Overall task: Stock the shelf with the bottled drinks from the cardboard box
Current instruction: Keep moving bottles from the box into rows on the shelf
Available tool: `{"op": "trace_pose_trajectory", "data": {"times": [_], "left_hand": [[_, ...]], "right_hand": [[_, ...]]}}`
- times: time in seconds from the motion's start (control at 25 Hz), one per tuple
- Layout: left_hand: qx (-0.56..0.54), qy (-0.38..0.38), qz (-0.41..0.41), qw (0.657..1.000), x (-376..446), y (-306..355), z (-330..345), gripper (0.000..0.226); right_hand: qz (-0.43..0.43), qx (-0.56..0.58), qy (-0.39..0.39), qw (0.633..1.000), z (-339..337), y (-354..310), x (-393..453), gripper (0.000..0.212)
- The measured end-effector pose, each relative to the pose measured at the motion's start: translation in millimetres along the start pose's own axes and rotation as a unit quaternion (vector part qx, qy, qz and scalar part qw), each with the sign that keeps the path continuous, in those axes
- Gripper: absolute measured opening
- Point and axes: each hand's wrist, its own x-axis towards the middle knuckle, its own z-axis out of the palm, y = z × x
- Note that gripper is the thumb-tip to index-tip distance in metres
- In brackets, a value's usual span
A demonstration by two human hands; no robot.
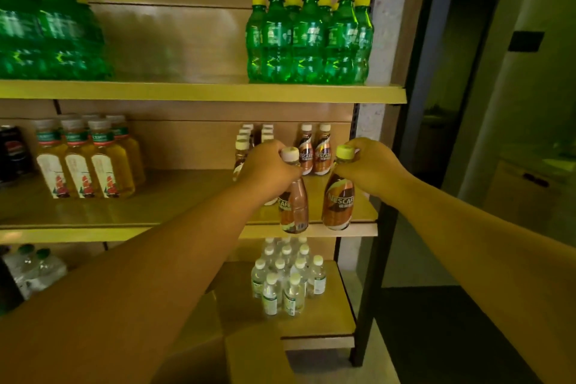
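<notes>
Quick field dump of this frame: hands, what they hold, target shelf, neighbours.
left hand: grips a Nescafe bottle by the neck
right hand: grips a second Nescafe bottle by the neck
bottle pose: both upright, at the front edge
target: middle shelf, right end
already there: Nescafe bottles at the back
above: green soda bottles
below: clear water bottles

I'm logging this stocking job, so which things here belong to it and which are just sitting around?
Part of the job:
left hand holding a coffee bottle
right hand holding another coffee bottle
middle shelf

Just sitting there:
green soda bottles
tea bottles
water bottles
</notes>
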Motion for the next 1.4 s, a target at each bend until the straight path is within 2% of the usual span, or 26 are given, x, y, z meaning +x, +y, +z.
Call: {"op": "trace_pose_trajectory", "data": {"times": [0.28,0.56,0.68,0.92,1.04,1.16,1.32,1.4], "left_hand": [[-0.025,0.039,-0.029,0.999,34.7,17.2,66.8,0.035],[-0.047,0.052,-0.065,0.995,68.3,6.8,104.0,0.034],[-0.037,0.060,-0.086,0.994,75.2,5.8,107.4,0.036],[-0.060,0.049,-0.081,0.994,62.4,0.1,114.0,0.042],[-0.074,0.037,-0.096,0.992,44.8,-15.6,118.4,0.052],[-0.077,0.002,-0.119,0.990,22.6,-37.6,128.9,0.054],[-0.059,0.001,-0.115,0.992,13.9,-49.3,144.7,0.043],[-0.044,0.019,-0.111,0.993,15.6,-49.1,148.4,0.041]], "right_hand": [[0.000,0.049,0.004,0.999,-10.9,56.8,40.6,0.027],[0.013,0.024,0.019,0.999,16.8,75.5,68.8,0.022],[0.025,0.028,0.003,0.999,21.9,75.1,74.2,0.024],[0.062,0.052,0.001,0.997,36.8,86.5,72.0,0.036],[0.099,0.053,-0.039,0.993,45.9,97.2,61.3,0.027],[0.130,0.047,-0.044,0.989,54.1,106.2,44.1,0.019],[0.153,0.045,-0.036,0.987,71.7,117.3,34.6,0.027],[0.156,0.049,-0.016,0.986,81.4,123.7,37.4,0.038]]}}
